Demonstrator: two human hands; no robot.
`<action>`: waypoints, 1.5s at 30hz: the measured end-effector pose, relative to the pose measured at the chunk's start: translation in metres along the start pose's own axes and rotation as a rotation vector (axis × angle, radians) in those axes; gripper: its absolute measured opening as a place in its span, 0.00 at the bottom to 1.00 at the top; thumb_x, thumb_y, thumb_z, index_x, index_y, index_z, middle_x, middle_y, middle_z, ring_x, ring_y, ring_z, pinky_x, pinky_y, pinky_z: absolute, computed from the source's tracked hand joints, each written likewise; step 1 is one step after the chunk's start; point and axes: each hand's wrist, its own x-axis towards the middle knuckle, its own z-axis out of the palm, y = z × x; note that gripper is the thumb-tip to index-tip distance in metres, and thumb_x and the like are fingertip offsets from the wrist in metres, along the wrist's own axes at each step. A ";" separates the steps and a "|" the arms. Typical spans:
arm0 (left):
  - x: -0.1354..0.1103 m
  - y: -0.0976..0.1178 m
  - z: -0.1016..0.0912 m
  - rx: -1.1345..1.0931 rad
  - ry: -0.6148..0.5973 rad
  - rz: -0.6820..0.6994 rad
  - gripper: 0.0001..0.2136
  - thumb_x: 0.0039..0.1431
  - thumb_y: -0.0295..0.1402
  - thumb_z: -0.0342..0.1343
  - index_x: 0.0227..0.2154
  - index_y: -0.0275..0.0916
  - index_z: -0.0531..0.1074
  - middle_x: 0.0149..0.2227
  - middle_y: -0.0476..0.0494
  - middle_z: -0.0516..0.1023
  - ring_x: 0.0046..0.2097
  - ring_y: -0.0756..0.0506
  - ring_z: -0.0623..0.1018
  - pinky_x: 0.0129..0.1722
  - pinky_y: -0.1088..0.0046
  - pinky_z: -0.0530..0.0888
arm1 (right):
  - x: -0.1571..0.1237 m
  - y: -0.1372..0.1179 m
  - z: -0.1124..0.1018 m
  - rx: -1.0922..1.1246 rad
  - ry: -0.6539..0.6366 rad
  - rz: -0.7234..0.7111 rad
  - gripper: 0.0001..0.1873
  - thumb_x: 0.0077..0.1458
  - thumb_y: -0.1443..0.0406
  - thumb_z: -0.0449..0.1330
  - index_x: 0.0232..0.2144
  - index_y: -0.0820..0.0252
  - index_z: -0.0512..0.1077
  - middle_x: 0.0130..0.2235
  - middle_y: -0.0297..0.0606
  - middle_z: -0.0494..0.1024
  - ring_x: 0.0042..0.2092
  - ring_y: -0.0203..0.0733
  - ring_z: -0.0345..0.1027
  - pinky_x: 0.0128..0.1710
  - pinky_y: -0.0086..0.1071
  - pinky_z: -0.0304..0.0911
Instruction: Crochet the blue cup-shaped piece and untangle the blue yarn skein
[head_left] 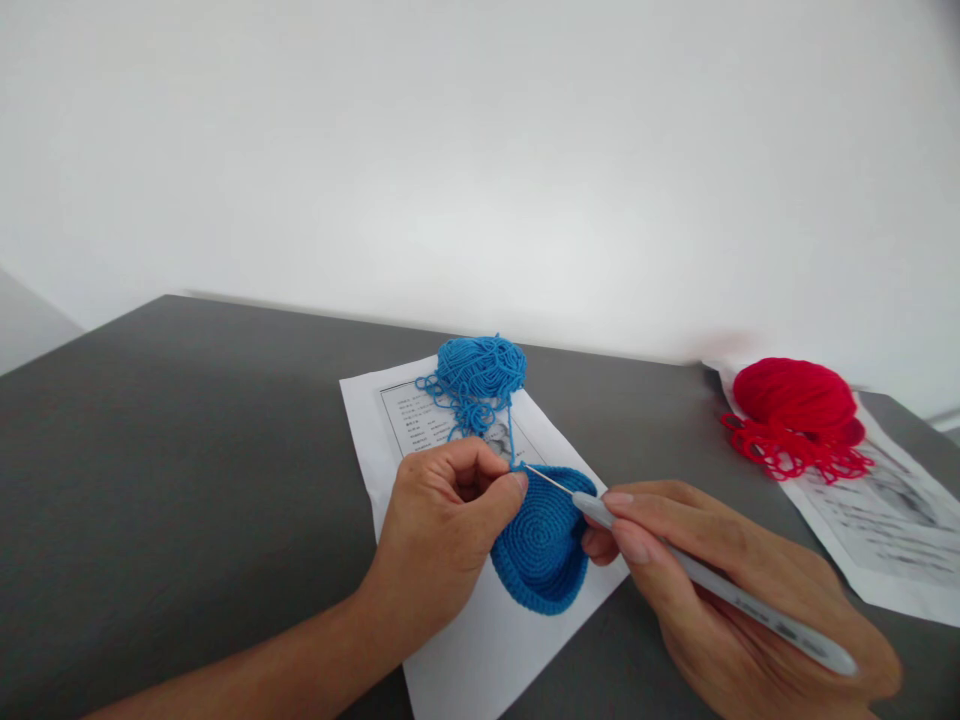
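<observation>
Pinching crochet (541,540) at upper edge, your left fingers (496,507); holding hook (739,593) against same edge, your right fingers (639,548). Crochet over paper (469,665) on counter (187,480), blue yarn (484,366) beyond, red yarn (795,393) at far right.

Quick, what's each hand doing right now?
Left hand: closed, pinching the edge of the blue crocheted piece.
Right hand: closed, holding the grey-handled crochet hook.

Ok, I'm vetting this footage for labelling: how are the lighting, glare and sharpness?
All in the head view: soft bright patch on the wall; no harsh glare on the blue crochet piece, its stitch rings clear; print on the sheet under the red yarn smeared; lettering on the hook illegible.
</observation>
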 end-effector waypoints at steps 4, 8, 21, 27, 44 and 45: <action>0.000 0.001 0.001 0.026 0.019 0.041 0.10 0.50 0.33 0.64 0.18 0.37 0.71 0.18 0.53 0.68 0.22 0.54 0.64 0.21 0.80 0.62 | 0.003 -0.002 0.000 0.007 0.000 -0.013 0.11 0.59 0.71 0.67 0.43 0.52 0.80 0.34 0.33 0.85 0.29 0.37 0.80 0.24 0.25 0.75; 0.000 0.000 0.001 0.041 0.024 0.088 0.09 0.50 0.33 0.63 0.19 0.37 0.73 0.19 0.52 0.68 0.23 0.53 0.65 0.21 0.80 0.63 | 0.009 -0.005 0.000 0.026 0.002 -0.045 0.12 0.58 0.73 0.66 0.42 0.54 0.80 0.31 0.35 0.85 0.28 0.38 0.80 0.21 0.24 0.73; -0.001 -0.001 0.001 0.069 0.051 0.159 0.05 0.51 0.30 0.64 0.22 0.38 0.78 0.22 0.51 0.75 0.25 0.51 0.71 0.24 0.79 0.68 | 0.002 0.000 0.002 0.161 -0.031 -0.001 0.13 0.58 0.76 0.63 0.43 0.56 0.76 0.31 0.38 0.83 0.30 0.42 0.81 0.24 0.28 0.75; 0.000 -0.003 0.002 0.085 0.081 0.188 0.04 0.50 0.29 0.64 0.22 0.38 0.78 0.22 0.51 0.75 0.25 0.52 0.71 0.24 0.80 0.68 | 0.000 0.000 0.005 0.223 0.020 0.054 0.14 0.58 0.77 0.62 0.43 0.55 0.77 0.33 0.35 0.83 0.33 0.39 0.80 0.31 0.29 0.78; 0.002 0.000 0.003 -0.166 0.016 -0.012 0.09 0.46 0.32 0.70 0.23 0.37 0.74 0.21 0.52 0.78 0.22 0.54 0.71 0.21 0.82 0.67 | -0.009 0.015 0.021 0.255 0.054 0.139 0.12 0.59 0.70 0.69 0.44 0.52 0.81 0.55 0.41 0.72 0.55 0.44 0.73 0.56 0.39 0.72; 0.002 0.000 0.004 -0.177 0.014 -0.010 0.10 0.45 0.31 0.71 0.23 0.37 0.74 0.21 0.52 0.78 0.22 0.54 0.71 0.21 0.82 0.67 | -0.008 0.015 0.022 0.266 0.050 0.151 0.11 0.59 0.69 0.69 0.44 0.52 0.81 0.56 0.41 0.73 0.55 0.44 0.74 0.56 0.37 0.72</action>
